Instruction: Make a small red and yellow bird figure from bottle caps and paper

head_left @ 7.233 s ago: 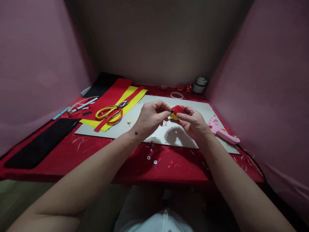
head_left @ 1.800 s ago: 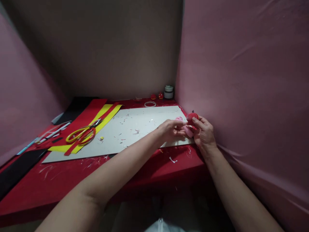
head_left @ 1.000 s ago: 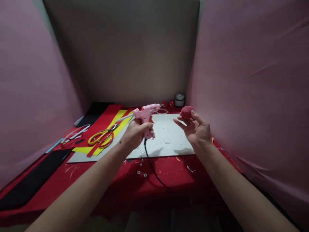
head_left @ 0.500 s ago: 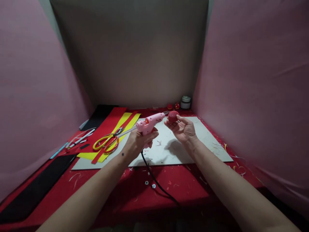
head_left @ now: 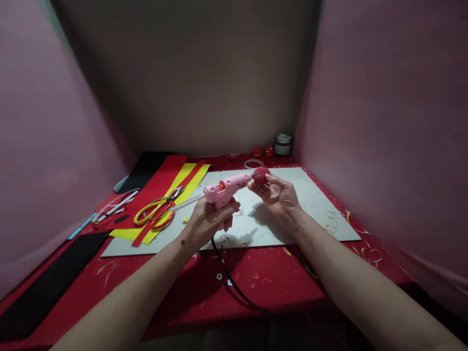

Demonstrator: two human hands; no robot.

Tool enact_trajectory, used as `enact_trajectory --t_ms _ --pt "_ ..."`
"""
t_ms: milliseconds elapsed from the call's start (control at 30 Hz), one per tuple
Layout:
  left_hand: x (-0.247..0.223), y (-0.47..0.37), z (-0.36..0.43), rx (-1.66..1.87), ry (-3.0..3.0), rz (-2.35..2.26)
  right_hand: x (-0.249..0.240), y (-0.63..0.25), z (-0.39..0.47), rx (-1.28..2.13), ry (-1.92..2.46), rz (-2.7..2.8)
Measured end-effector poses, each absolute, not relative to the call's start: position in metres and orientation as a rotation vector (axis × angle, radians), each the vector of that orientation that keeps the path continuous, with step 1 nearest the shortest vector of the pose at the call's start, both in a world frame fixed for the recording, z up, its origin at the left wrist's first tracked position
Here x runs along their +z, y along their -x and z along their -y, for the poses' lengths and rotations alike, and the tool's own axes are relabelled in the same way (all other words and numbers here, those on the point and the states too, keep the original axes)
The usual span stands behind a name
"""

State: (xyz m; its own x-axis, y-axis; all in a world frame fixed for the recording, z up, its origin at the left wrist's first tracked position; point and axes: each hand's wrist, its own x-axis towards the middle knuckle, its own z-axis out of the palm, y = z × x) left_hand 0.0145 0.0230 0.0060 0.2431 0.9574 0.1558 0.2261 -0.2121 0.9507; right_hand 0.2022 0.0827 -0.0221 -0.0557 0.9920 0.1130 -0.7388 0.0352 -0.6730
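My left hand (head_left: 215,217) is wrapped round the handle of a pink glue gun (head_left: 228,187), with a clear glue stick (head_left: 188,201) out of its back end and a black cord hanging below. The gun's nozzle points right and meets the left side of a round red piece (head_left: 261,176). That piece is pinched in the fingertips of my right hand (head_left: 280,195), palm turned up. Both hands are above a pale board (head_left: 310,195) strewn with small scraps.
Scissors (head_left: 157,213) with yellow and red handles lie on yellow and red sheets (head_left: 153,185) at the left. A black strip (head_left: 47,282) lies nearer. A wire ring (head_left: 253,164), small red figures (head_left: 269,150) and a lidded jar (head_left: 282,145) stand behind the board.
The nozzle now reaches the red piece, with the gun slightly further right against it. The view has shifted a little, and the wire ring behind the hands shows more fully.
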Motion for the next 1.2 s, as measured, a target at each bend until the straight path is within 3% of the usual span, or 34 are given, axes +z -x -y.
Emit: enact_trajectory --t_ms 1200 --pt "-0.006 -0.010 -0.024 0.991 -1.638 -1.264 -0.028 -0.199 -0.082 1.524 0.478 0.672"
